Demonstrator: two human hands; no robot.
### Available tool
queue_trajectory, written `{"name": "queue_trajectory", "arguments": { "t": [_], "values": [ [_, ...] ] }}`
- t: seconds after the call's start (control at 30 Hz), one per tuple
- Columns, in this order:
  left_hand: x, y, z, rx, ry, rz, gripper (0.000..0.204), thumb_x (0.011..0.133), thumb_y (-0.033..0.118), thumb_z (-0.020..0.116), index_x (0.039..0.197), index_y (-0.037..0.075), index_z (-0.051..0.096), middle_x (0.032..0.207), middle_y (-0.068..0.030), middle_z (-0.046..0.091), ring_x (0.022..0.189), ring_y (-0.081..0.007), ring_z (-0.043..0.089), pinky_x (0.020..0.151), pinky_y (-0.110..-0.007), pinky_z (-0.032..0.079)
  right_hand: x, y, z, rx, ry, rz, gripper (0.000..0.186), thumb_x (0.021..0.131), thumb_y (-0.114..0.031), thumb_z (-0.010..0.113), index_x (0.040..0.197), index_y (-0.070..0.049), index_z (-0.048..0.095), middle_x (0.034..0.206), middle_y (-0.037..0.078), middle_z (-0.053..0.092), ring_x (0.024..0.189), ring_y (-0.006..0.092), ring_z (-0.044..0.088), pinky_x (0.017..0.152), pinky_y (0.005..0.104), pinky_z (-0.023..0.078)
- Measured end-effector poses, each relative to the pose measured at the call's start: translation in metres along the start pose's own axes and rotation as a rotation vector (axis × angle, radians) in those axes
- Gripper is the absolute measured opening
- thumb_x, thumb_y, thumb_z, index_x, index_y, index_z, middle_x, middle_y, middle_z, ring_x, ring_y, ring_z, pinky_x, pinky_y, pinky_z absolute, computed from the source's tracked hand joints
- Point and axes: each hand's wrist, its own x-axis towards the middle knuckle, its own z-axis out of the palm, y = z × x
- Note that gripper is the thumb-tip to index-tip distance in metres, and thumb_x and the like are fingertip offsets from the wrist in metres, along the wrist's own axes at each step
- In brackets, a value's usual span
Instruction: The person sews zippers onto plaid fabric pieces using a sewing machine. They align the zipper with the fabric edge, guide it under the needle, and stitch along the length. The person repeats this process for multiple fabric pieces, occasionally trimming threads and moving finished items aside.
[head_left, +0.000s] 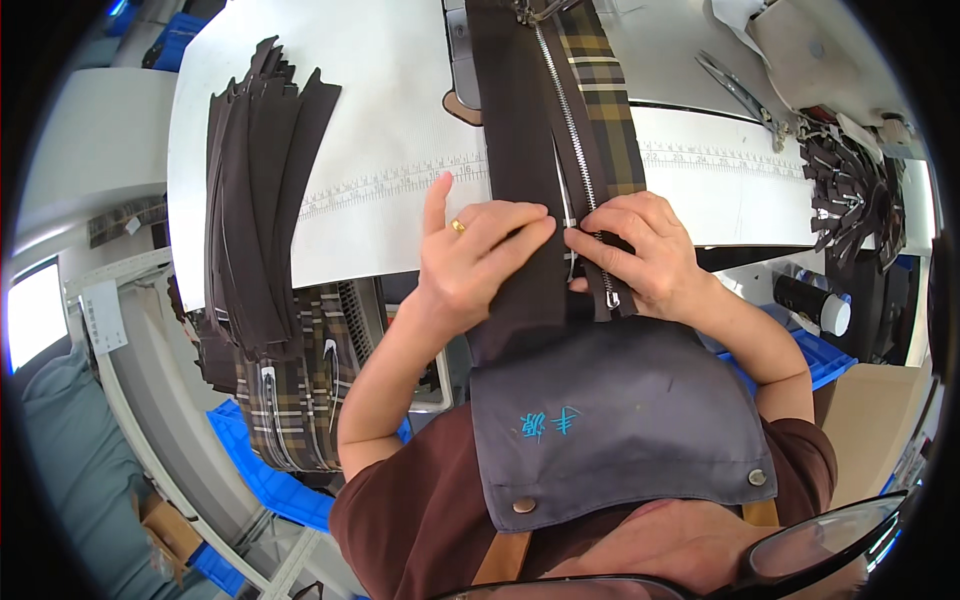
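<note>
A long metal-toothed zipper (572, 120) on dark tape runs down toward me from the presser foot (530, 14) at the top. To its left lies a dark brown fabric strip (515, 120); along its right side shows plaid fabric (608, 110). My left hand (478, 255) pinches the strip's right edge between thumb and fingers, its index finger raised. My right hand (645, 250) is closed on the zipper tape, just above the silver zipper slider (613, 298). A narrow gap separates strip and zipper between my fingertips. Some right fingers are hidden underneath.
A pile of dark fabric strips (262, 180) overhangs the table's left edge, above plaid pieces (290, 420) and a blue bin (262, 480). Scissors (735, 90) lie at the far right, near a bundle of dark strips (855, 190). A bottle (815, 305) stands below the table's right edge.
</note>
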Motion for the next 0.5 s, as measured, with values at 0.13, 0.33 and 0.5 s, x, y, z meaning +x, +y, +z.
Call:
{"name": "queue_trajectory", "arguments": {
  "t": [0.13,0.33,0.5],
  "values": [
    [0.005,0.007,0.009,-0.026,0.067,-0.002,0.026,0.070,0.020,0.067,0.093,0.009,0.070,0.093,-0.0008,0.064,0.083,-0.0152,0.061,0.110,-0.040,0.019,-0.001,0.000,-0.001,-0.018,-0.019,0.008,0.036,0.070,-0.026,0.073,0.103,-0.011,0.067,0.097,0.005,0.053,0.094,0.0250,0.051,0.078,0.0371,0.042],
    [0.001,0.005,0.013,-0.024,0.020,-0.043,0.031,0.067,0.025,0.070,0.094,0.010,0.071,0.090,0.0011,0.063,0.086,-0.0143,0.059,0.108,-0.041,0.020,-0.001,0.000,-0.001,-0.025,-0.029,0.023,0.034,0.071,-0.024,0.073,0.102,-0.013,0.067,0.096,0.004,0.052,0.093,0.0240,0.050,0.077,0.0361,0.040],
    [0.003,0.006,0.013,-0.025,-0.001,-0.048,0.031,0.066,0.024,0.071,0.094,0.011,0.071,0.091,0.0015,0.063,0.086,-0.0146,0.059,0.108,-0.041,0.019,-0.003,0.001,0.001,-0.033,-0.023,0.014,0.033,0.070,-0.022,0.073,0.101,-0.013,0.067,0.097,0.004,0.052,0.093,0.0237,0.050,0.077,0.0357,0.039]
  ]
}}
